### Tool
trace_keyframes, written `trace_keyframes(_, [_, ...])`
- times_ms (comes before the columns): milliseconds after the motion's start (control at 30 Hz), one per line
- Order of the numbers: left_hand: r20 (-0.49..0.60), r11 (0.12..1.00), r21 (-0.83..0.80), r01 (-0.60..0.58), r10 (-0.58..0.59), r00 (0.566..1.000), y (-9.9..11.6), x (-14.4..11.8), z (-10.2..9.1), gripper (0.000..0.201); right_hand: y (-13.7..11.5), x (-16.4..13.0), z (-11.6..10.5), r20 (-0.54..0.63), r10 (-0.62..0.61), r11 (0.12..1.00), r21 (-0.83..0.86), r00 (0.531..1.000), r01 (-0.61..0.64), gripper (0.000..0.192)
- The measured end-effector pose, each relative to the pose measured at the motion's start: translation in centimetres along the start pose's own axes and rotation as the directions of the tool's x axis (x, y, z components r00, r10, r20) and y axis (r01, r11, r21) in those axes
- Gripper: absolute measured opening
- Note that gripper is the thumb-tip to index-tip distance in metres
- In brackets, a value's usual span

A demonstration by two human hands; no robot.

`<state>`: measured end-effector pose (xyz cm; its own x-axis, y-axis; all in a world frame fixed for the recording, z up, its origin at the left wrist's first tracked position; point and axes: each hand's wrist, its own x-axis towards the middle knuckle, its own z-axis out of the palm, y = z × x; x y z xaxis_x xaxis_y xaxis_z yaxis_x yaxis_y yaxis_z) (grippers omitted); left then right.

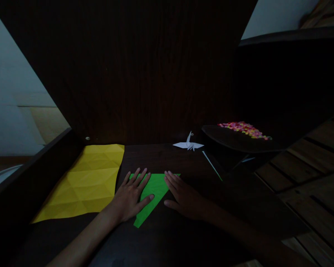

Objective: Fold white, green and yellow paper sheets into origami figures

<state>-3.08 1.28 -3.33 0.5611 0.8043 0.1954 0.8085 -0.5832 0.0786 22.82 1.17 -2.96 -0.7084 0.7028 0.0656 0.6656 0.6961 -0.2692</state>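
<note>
Plainly, our green paper lay flat on the dark counter, under both our hands. We saw it as a bright, roughly triangular piece: straight along its far edge, pointed at the right, slanted along the near side and blunt at its lowest end. Our left hand rested over its left part, the grip wide open with fingers and thumb spread, clasping nothing. Our right hand reached its right corner, fingers close together on the paper and the thumb apart, just beyond the slanted edge; that grip was open too, with nothing clasped in it.

To the right, we had a dark shelf with a curved edge, bearing a heap of small pieces in pink, red and yellow, too small for us to make out singly. A raised board ran along the counter's left side, and beside it we had a creased yellow sheet spread out. A white paper bird sat at the back, near the shelf, and a thin strip lay to the right of our green paper.
</note>
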Motion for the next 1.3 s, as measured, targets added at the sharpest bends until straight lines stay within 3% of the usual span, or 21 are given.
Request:
trace_keyframes(367, [0.006,0.998,0.023,0.053,-0.054,0.999,0.9,-0.3,0.2,0.073,0.9,1.5,-0.1,-0.073,0.023,0.997,-0.073,0.997,-0.029,0.073])
trace_keyframes(633, [0.004,0.999,0.027,-0.038,0.038,0.999,1.0,-0.1,-0.6,0.073,2.7,4.1,0.4,-0.128,0.014,0.997,-0.073,0.992,-0.023,0.066])
trace_keyframes(833, [-0.009,0.994,-0.045,-0.096,0.095,0.995,1.1,0.3,-2.3,0.059,3.3,6.6,0.2,-0.037,-0.026,0.997,-0.073,0.999,0.023,0.061])
trace_keyframes(967, [0.006,0.991,-0.109,-0.073,0.074,0.997,1.1,0.6,-2.9,0.039,3.3,7.7,-0.2,0.014,-0.134,0.989,-0.057,0.991,0.135,0.059])
trace_keyframes(1100, [-0.011,0.984,-0.157,-0.083,0.083,0.997,0.8,0.8,-2.3,0.028,3.0,8.3,-0.3,0.024,-0.246,0.968,-0.044,0.969,0.247,0.056])
trace_keyframes(1300, [-0.072,0.979,-0.197,-0.052,0.038,0.997,0.5,0.9,-1.3,0.025,2.4,8.4,0.0,-0.018,-0.212,0.976,-0.053,0.977,0.211,0.055])
